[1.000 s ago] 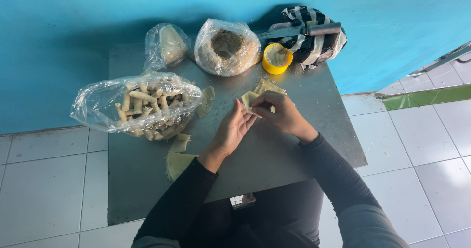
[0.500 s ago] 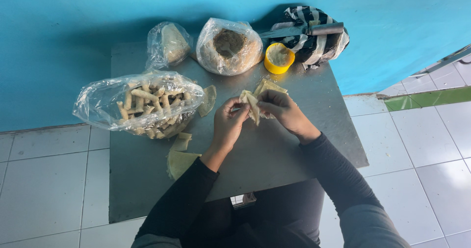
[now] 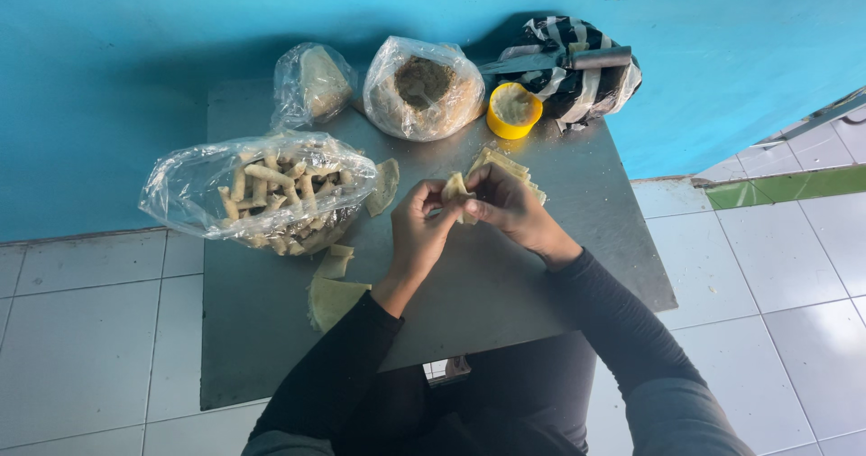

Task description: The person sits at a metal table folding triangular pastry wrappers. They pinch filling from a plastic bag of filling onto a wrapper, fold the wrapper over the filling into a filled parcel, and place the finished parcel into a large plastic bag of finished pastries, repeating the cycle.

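Both hands (image 3: 469, 212) pinch a wrapper (image 3: 454, 188) beside a bag (image 3: 262, 190) of rolls.

I see a grey metal table (image 3: 577, 267). Relative to its yellow cup (image 3: 513, 110): filling bag (image 3: 422, 88) just left, rolls bag (image 3: 259, 192) far left, wrapper stack (image 3: 512, 169) below.

Surface (image 3: 541, 276): dull grey sheet metal, smooth. Bag of rolls (image 3: 257, 190): clear glossy plastic (crinkled). Cup (image 3: 513, 110): yellow plastic. Wrapper (image 3: 455, 188): pale, matt dough sheet. Floor tiles (image 3: 90, 330): glazed.
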### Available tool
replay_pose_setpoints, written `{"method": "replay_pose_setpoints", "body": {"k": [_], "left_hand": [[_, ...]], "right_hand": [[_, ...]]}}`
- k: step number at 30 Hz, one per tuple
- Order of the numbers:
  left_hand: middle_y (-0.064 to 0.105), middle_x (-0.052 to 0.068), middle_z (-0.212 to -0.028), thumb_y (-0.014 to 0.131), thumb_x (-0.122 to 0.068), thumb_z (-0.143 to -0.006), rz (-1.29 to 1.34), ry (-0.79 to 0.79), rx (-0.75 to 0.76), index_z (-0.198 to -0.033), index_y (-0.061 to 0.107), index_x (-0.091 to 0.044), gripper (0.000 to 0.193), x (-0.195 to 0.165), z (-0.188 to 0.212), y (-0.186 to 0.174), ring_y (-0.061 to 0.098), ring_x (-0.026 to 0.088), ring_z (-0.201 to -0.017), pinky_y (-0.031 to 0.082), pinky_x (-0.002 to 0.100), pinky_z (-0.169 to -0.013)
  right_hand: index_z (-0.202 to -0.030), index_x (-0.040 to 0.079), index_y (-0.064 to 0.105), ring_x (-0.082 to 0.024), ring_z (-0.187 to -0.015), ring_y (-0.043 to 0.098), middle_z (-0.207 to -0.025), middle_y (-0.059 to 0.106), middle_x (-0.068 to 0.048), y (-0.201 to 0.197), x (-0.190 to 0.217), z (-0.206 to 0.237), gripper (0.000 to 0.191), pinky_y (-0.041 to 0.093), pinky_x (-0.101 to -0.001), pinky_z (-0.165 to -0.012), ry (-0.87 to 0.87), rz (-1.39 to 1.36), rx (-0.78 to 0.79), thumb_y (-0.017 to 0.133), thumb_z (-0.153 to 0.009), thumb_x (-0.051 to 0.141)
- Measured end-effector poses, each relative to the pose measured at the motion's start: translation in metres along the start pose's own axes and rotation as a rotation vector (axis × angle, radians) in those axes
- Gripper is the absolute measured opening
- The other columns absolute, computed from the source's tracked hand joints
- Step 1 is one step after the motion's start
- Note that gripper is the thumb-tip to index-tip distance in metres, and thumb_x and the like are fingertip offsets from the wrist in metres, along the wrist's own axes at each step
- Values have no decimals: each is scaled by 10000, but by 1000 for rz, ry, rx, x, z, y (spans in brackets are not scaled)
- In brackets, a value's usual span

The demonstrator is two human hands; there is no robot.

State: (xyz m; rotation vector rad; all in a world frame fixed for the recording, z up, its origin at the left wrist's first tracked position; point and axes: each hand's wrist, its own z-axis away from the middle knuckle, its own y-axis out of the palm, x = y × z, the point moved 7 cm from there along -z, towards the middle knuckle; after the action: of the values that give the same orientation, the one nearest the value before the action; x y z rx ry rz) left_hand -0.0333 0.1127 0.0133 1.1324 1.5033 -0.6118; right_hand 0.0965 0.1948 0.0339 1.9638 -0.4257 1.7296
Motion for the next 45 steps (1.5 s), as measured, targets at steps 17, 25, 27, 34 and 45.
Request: {"method": "replay_pose_setpoints", "body": {"k": [17,25,27,34,45], "left_hand": [[639,62,-1186,579,-194,-1053,780,-370,-88,-1193,527,-111,171,54,-7,-9,661,151,-1077,588,358,-944],[631,62,-1216,609,-175,-1016,785,-413,-130,-1247,517,-117,255,54,-7,-11,663,155,-1093,590,340,-936],[625,64,-1210,616,-166,-1019,774,-417,-143,-1256,507,-116,265,55,-8,-10,656,163,-1087,589,349,-936],[633,70,-1243,612,-165,-1014,798,-398,-148,-1259,510,-101,274,52,-7,-12,668,168,-1129,589,346,-972],[628,69,-1239,629,-167,-1006,715,-405,-138,-1265,513,-98,291,49,-6,-12,659,162,-1116,580,336,-959]], "right_hand": [[-1378,18,514,-265,-1200,656,-1311,644,-140,-35,-2,-6,400,505,-457,-1070,79,-688,-232,499,-1006,165],[-1448,-16,490,-261,-1185,671,-1337,641,-161,-42,7,0,444,519,-440,-1057,46,-706,-124,593,-1060,175],[-1487,-5,499,-218,-1177,670,-1334,643,-128,-48,5,2,466,527,-409,-1026,61,-608,-136,616,-1053,118],[-1132,-15,707,-177,-863,613,-1001,689,-105,-94,35,15,209,496,-327,-775,-97,510,-550,741,-989,134],[-903,57,729,-174,-787,680,-859,683,-64,-48,38,11,135,556,-314,-733,116,1068,-71,795,-794,103]]}}
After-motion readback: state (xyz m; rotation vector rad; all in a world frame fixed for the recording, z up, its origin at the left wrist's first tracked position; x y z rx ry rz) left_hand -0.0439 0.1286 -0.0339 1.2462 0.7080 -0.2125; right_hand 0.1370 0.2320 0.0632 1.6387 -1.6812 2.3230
